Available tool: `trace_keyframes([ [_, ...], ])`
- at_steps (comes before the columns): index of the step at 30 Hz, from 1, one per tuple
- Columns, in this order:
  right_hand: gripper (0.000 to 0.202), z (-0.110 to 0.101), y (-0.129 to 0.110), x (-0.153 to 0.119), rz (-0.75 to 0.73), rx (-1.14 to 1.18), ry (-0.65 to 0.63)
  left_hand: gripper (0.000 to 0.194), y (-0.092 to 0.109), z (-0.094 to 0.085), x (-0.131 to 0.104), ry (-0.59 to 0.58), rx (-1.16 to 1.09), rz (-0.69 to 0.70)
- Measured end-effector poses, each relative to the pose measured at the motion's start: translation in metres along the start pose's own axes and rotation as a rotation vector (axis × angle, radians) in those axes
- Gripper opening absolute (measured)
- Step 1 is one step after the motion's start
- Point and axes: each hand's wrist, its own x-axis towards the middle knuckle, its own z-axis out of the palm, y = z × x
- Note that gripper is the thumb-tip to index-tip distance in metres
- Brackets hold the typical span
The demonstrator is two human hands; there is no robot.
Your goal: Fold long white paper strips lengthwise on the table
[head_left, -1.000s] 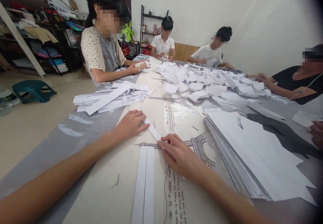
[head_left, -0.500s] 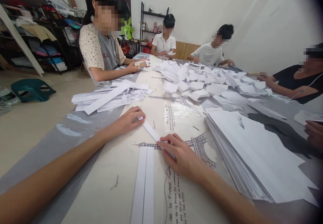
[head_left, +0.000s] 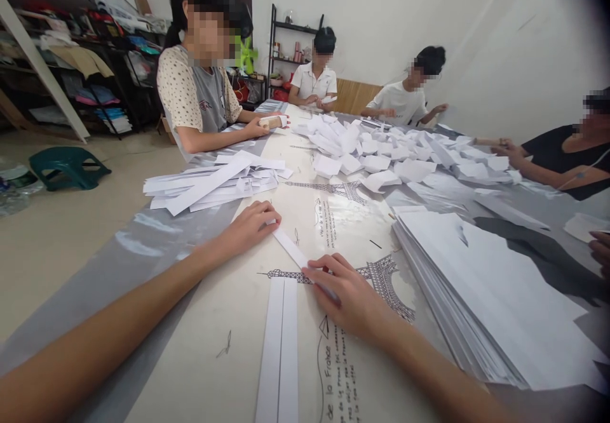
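A narrow folded white paper strip (head_left: 290, 248) lies slantwise between my hands on the printed table cover (head_left: 190, 347). The far end of the strip is pinched in the fingers of my left hand (head_left: 250, 227). My right hand (head_left: 345, 289) holds the near end, its fingers bent over the paper and partly hiding it. Just below, two long white strips (head_left: 279, 353) lie side by side, running toward me. To the right rests a thick stack of white sheets (head_left: 486, 283).
Loose paper strips (head_left: 214, 185) are heaped at the left, and folded white papers (head_left: 381, 150) are piled farther back. Several people sit around the table. A green stool (head_left: 69, 166) stands on the floor at the left.
The whole view has shifted slightly, so things appear a little farther right. My hands keep the same hold on the strip. The person in white at the back right has raised a hand.
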Motion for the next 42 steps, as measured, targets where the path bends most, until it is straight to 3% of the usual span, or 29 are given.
trace_keyframes([
  [5, 0.038, -0.001, 0.000, 0.000, 0.000, 0.001, -0.005, 0.023, 0.011, 0.005, -0.002, 0.074, 0.287, 0.031],
  [13, 0.040, -0.004, -0.004, 0.002, 0.005, -0.018, -0.005, 0.039, 0.047, 0.008, -0.008, -0.107, 0.538, -0.070],
  [19, 0.038, -0.003, -0.003, 0.001, 0.009, -0.019, -0.016, 0.061, 0.074, 0.002, -0.014, -0.170, 0.495, -0.149],
  [24, 0.037, -0.002, -0.001, 0.001, 0.012, -0.004, -0.008, 0.059, 0.077, 0.004, -0.016, -0.126, 0.459, -0.161],
  [30, 0.038, -0.003, -0.002, 0.000, 0.007, 0.006, -0.009, 0.059, 0.074, 0.010, -0.018, -0.042, 0.499, -0.062],
  [36, 0.037, -0.002, -0.002, 0.001, 0.014, 0.010, -0.007, 0.054, 0.075, 0.011, -0.019, -0.038, 0.404, -0.128],
  [42, 0.036, -0.003, -0.002, 0.002, 0.029, 0.041, -0.002, 0.047, 0.084, 0.012, -0.021, -0.094, 0.466, -0.147],
])
